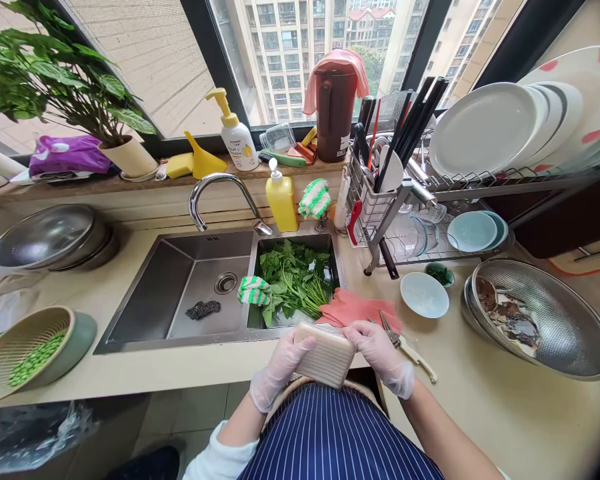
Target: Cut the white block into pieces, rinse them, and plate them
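Observation:
Both my hands wear thin clear gloves and grip a cream ribbed rectangular container (pixel 324 354) at the counter's front edge, close to my striped apron. My left hand (pixel 285 363) clasps its left end with curled fingers. My right hand (pixel 380 353) clasps its right end. Just beyond lie pink rubber gloves (pixel 355 308) on the sink rim and kitchen scissors (pixel 405 347) beside my right hand. Leafy greens (pixel 293 275) fill the small sink basin.
The large sink basin (pixel 180 293) holds a steel scrubber (pixel 203 309). A colander of green beans (pixel 27 357) stands at left, steel bowls (pixel 47 237) behind it. A steel strainer (pixel 545 320), small bowls (pixel 424 295) and a dish rack (pixel 430 200) are at right. A yellow bottle (pixel 281 200) stands by the tap.

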`<state>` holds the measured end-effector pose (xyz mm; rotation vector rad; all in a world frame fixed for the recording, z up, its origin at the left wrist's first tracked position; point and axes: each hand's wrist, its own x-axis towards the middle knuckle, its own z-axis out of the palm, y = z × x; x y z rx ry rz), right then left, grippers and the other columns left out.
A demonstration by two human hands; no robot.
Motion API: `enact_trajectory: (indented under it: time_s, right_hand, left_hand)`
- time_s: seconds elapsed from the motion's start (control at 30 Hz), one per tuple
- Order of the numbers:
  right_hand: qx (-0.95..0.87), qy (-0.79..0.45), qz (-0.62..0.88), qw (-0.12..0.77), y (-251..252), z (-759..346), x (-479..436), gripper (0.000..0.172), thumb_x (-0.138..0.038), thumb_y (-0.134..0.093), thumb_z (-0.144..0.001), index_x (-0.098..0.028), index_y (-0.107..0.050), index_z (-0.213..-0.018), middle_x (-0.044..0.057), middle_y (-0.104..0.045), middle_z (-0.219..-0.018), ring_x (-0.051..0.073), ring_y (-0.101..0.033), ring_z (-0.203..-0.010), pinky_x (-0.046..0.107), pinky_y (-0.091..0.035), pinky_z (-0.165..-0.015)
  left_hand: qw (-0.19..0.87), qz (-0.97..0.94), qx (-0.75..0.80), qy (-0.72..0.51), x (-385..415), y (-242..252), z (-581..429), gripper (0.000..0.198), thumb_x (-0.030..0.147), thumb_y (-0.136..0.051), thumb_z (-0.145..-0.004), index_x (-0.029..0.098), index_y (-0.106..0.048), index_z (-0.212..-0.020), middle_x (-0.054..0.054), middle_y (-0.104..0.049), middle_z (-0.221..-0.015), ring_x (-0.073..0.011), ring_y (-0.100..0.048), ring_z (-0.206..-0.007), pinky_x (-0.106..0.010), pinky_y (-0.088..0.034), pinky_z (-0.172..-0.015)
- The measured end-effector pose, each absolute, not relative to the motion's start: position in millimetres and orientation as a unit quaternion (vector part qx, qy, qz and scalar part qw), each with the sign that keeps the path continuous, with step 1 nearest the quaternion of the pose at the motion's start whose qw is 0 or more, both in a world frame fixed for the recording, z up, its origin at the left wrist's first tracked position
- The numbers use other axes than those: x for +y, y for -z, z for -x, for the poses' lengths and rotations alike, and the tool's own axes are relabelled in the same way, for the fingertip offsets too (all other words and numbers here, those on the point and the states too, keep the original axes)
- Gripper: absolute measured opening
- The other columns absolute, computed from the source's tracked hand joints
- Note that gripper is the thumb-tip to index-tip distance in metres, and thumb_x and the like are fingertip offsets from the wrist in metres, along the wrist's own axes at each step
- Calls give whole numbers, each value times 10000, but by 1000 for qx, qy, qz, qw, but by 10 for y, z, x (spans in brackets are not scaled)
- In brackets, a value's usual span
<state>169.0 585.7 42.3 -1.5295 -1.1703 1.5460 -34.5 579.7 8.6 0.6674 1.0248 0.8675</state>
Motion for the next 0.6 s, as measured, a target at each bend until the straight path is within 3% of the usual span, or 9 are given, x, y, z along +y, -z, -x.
enact_trajectory:
  time_s: [0.1, 0.2, 0.3, 0.43, 0.6]
  right_hand:
    - [-411, -618, 579, 338, -383, -1650, 5878, 422, -555, -639, -688, -161, -545, -571, -36, -491, -538, 95, -414, -537, 230, -309, -523]
    - [-348, -681, 542, 348, -389, -1628, 5882, 445, -581, -659, -681, -161, -539, -598, -30, -531, -574, 100, -465, -552, 237, -370, -553]
    - [-318, -717, 495, 374, -411, -1631, 5860, 419, -572, -658, -711, -158, -599, -696, 9, -630, -723, 138, -576, -674, 294, -466, -691]
    - [-348, -706, 490, 375, -348, -1609, 5781, 397, -510, -715, -696, -170, -671, -897, 49, -677, -936, 183, -622, -850, 344, -490, -812]
    - [-347, -697, 524, 346, -206, -1507, 5679, 471, -610, -658, -696, -175, -689, -874, 52, -696, -827, 203, -628, -772, 349, -503, -741]
  left_hand:
    - [739, -295, 456, -398, 5794, -64, 329, 450, 454, -787, -614, 110, -666, -879, -74, -707, -821, -184, -614, -712, -264, -475, -676]
    - [747, -265, 447, -414, 5824, -54, 288, 522, 519, -764, -619, 107, -660, -923, -95, -715, -855, -208, -636, -726, -301, -498, -698]
    - [767, -178, 441, -432, 5868, -15, 246, 576, 583, -700, -666, 102, -646, -978, -140, -720, -924, -273, -669, -809, -386, -521, -766]
    - [772, -75, 454, -438, 5893, 59, 221, 531, 536, -679, -721, 85, -625, -997, -167, -723, -936, -296, -689, -845, -459, -515, -854]
    - [776, -23, 462, -429, 5883, 40, 152, 543, 547, -581, -800, 67, -609, -1051, -196, -713, -969, -301, -696, -858, -480, -526, -860]
